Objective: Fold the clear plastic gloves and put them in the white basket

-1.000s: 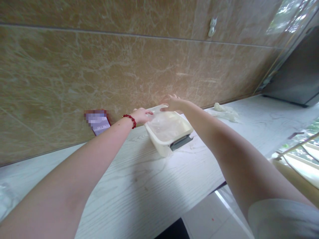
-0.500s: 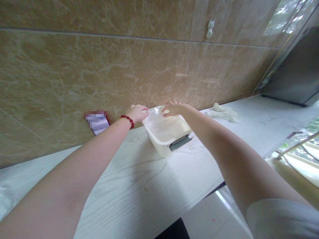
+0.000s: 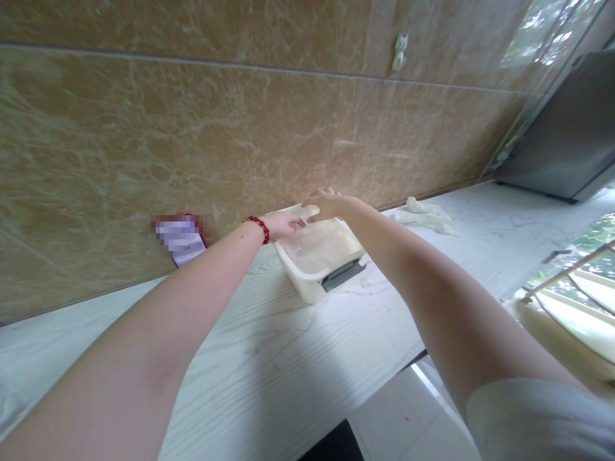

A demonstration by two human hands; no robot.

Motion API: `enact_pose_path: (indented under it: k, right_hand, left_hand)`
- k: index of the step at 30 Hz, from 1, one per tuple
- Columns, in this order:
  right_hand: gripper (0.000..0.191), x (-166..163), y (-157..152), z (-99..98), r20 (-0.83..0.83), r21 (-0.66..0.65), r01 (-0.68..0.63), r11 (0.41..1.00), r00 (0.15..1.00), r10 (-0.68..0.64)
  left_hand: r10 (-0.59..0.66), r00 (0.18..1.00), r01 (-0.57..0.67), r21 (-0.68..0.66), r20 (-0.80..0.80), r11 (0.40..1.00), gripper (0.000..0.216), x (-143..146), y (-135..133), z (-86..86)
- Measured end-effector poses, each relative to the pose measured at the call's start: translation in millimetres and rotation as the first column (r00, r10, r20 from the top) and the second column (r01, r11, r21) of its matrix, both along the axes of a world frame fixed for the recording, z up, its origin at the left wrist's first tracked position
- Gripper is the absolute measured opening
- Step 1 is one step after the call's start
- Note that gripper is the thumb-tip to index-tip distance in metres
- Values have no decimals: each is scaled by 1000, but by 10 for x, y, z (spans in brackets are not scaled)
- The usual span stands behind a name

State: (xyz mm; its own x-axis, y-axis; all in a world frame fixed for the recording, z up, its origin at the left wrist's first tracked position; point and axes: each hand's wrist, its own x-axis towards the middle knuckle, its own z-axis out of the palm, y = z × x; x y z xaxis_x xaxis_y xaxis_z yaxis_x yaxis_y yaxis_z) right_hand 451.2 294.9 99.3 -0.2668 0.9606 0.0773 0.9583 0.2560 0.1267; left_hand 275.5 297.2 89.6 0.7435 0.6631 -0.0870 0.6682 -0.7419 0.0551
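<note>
Against the tan marbled wall [image 3: 269, 141], at left, leans a red-edged printed calendar-like item [image 3: 181, 242], part of it blurred. Right of it comes the left grip [image 3: 283, 225], a bare hand below a red bead bracelet [image 3: 260, 228], over the left far part of a whitish bin [image 3: 302, 286]; its fingers curl over the opening, and I cannot tell whether they hold anything. The bin stands on the pale tabletop [image 3: 230, 365], beneath both hands, its grey latch [image 3: 343, 276] facing the near right. Inside shows something pale and translucent, like film [image 3: 321, 246]. The right grip [image 3: 329, 205] is at the bin's far edge, thumb apart from the fingers with pale material between; whether it is pinched I cannot tell. Further right lies crumpled whitish plastic [image 3: 425, 216], then a grey box-like unit [image 3: 562, 137].
</note>
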Motion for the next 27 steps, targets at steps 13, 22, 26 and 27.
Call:
enact_pose_path:
  k: [13, 22, 26, 27]
  right_hand:
    - [51, 101, -113, 29, -23, 12, 13, 1000, 1000, -13]
    - [38, 269, -187, 66, -75, 90, 20, 996, 997, -13]
    - [36, 357, -210, 53, -83, 114, 26, 993, 996, -17]
    - [35, 368, -217, 55, -90, 120, 24, 992, 996, -13]
  left_hand:
    - [214, 719, -221, -74, 661, 972, 41, -636, 44, -208]
    - [237, 845, -311, 82, 479, 947, 42, -549, -65, -219]
    - [210, 888, -280, 119, 410, 953, 36, -510, -120, -161]
    - [211, 884, -287, 127, 417, 949, 35, -504, -123, -155]
